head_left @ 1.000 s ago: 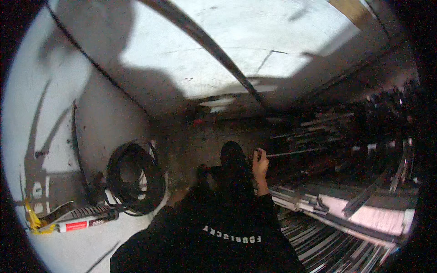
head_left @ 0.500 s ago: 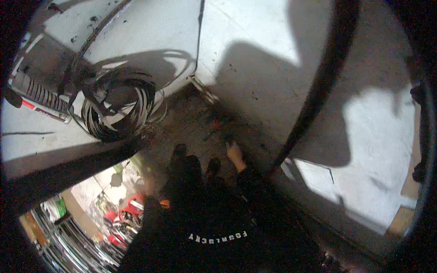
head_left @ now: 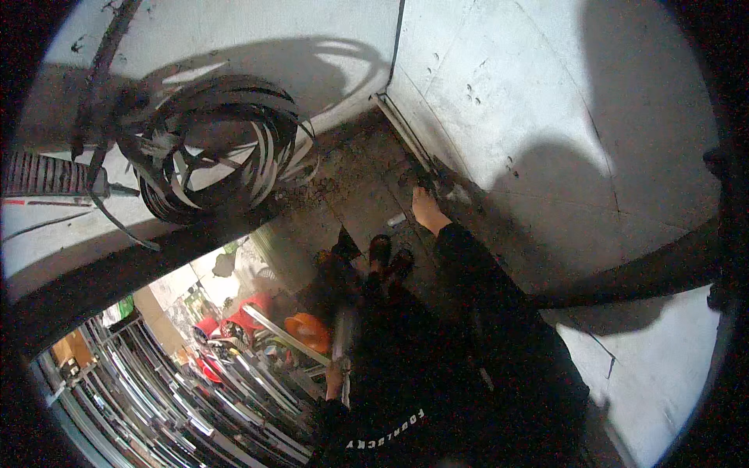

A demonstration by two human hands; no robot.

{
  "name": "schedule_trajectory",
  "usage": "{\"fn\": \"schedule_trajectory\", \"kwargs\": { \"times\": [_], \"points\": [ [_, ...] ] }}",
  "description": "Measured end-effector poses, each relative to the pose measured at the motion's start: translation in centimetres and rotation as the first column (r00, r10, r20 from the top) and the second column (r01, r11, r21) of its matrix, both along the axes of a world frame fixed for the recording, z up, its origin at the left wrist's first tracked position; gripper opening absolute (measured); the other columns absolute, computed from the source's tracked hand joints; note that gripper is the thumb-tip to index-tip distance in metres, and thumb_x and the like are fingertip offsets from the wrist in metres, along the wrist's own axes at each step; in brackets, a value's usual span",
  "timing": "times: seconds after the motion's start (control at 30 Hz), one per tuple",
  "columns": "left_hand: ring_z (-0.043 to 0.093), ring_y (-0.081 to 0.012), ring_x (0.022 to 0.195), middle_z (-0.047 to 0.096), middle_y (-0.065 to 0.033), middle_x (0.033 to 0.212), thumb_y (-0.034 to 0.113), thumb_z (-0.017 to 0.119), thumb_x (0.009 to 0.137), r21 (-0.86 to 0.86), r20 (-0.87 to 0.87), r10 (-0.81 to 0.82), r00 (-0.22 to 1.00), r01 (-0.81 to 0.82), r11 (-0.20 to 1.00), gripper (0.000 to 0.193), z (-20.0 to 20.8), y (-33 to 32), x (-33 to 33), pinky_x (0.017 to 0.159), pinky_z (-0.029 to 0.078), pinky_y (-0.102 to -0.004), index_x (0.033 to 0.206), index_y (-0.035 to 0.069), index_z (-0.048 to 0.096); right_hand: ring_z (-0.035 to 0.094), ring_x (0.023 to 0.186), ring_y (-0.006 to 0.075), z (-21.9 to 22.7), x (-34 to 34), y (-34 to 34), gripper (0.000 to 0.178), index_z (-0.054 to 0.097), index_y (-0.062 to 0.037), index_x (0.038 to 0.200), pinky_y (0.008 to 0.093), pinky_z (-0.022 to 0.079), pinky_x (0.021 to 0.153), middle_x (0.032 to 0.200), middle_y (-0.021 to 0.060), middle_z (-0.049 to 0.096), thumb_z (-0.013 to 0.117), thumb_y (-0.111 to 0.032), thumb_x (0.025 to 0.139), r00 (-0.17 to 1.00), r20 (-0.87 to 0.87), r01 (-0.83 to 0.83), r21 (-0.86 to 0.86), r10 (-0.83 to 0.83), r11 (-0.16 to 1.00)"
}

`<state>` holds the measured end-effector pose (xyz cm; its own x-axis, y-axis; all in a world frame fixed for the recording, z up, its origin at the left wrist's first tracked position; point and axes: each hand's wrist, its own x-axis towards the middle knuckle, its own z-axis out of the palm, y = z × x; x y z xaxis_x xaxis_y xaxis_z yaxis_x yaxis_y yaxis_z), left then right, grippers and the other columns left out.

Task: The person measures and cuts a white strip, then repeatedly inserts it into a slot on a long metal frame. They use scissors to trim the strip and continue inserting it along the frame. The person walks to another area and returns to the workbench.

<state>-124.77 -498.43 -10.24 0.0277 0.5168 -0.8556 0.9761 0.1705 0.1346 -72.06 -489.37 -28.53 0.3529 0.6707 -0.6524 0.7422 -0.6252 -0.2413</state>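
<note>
My right hand [head_left: 427,209] reaches forward over the dark, dirty ledge, close to the foot of the white wall. Its fingers are curled; whatever they hold, if anything, is lost in the shadow. A small pale strip [head_left: 396,219] lies on the ledge just left of that hand. Lower down at my left side, my left hand [head_left: 334,381] is closed around a pale metal rail [head_left: 343,337]. My shoes [head_left: 380,248] show between the two arms.
Coiled dark cable [head_left: 265,175] hangs at the left wall beside a ribbed grey object [head_left: 47,175]. A dark beam [head_left: 179,248] crosses below it. Farther down lie an orange helmet-like object [head_left: 309,331], red items [head_left: 253,304] and many long metal bars [head_left: 168,398].
The view has turned and shifted. My right hand has moved forward toward the wall corner. My left hand, blurred before, now rests lower on the rail, and the orange object shows more fully.
</note>
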Motion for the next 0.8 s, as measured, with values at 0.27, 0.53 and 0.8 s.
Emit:
{"fn": "schedule_trajectory", "kwargs": {
  "times": [0.27,0.53,0.8],
  "points": [
    [0.007,-0.0435,0.142,0.011,-0.0319,0.150,0.048,0.074,0.071,0.316,-0.125,-0.031,0.992,0.069,0.946,0.106,2.1,4.1,6.8,0.113,0.010,-0.0545,0.151,0.016,0.011,0.037,0.130,0.0410,1.6,2.1,0.3,0.067,0.007,0.0124,0.144,0.0431,0.039,0.105,0.147,0.0331,0.020,0.046,0.006,0.089,0.991,-0.127,-0.062,-0.133,0.045,0.989],
    [-0.005,-0.0468,0.142,0.006,-0.0319,0.151,0.057,0.077,0.064,0.809,-0.021,-0.315,0.949,0.201,0.553,0.113,12.3,14.7,21.3,0.106,-0.004,-0.0682,0.151,0.017,0.018,0.044,0.125,0.0401,4.6,1.7,0.7,0.058,0.016,0.0083,0.143,0.0470,0.040,0.102,0.141,0.0289,0.035,0.044,-0.007,0.095,0.925,-0.051,-0.379,-0.021,0.377,0.925],
    [-0.001,-0.0467,0.142,0.012,-0.0218,0.154,0.048,0.079,0.065,0.817,-0.027,-0.524,0.851,0.320,0.479,0.098,17.2,16.3,27.5,0.104,-0.001,-0.0714,0.147,0.031,0.030,0.047,0.122,0.0374,0.9,2.8,-0.4,0.040,0.040,0.0032,0.131,0.0500,0.035,0.105,0.131,0.0236,0.049,0.042,-0.011,0.094,0.946,-0.194,-0.189,0.319,0.259,0.929]
  ]
}}
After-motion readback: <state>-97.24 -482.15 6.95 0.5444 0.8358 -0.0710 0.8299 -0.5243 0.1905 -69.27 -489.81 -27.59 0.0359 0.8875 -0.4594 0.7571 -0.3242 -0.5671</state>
